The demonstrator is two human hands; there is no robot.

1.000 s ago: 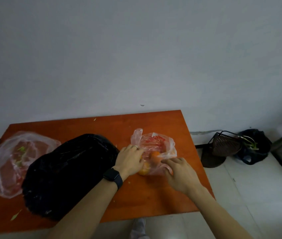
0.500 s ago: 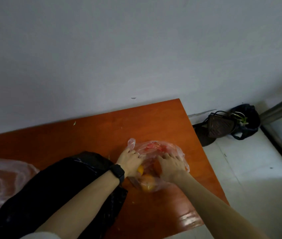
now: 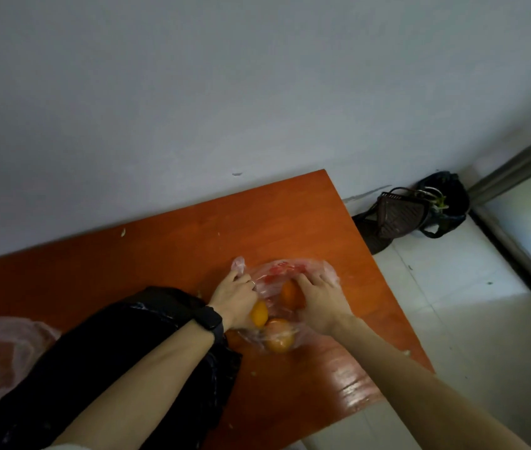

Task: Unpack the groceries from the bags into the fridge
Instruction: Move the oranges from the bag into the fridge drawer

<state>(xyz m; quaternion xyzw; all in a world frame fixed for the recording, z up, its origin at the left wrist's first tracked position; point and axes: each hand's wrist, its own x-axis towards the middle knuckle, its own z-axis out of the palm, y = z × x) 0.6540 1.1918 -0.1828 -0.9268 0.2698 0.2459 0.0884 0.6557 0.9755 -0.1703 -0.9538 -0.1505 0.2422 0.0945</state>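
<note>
Wooden table point(image 3: 167, 254), left hand point(image 3: 235, 298), right hand point(image 3: 324, 302) gripping clear bag point(image 3: 277, 271)

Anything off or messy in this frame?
Minor only. A pale scrap lies on the orange table near the wall, like a trimming. On the floor, a dark basket seems tipped on its side beside a black bag. The clear bag of oranges looks intact.

Left hand point(image 3: 235, 298), right hand point(image 3: 321, 303) grip clear bag point(image 3: 277, 271) holding oranges point(image 3: 278, 339).

Plain grey-white wall point(image 3: 257, 92); orange wooden table point(image 3: 176, 241) against it; pale tiled floor point(image 3: 472, 319); dim light.
</note>
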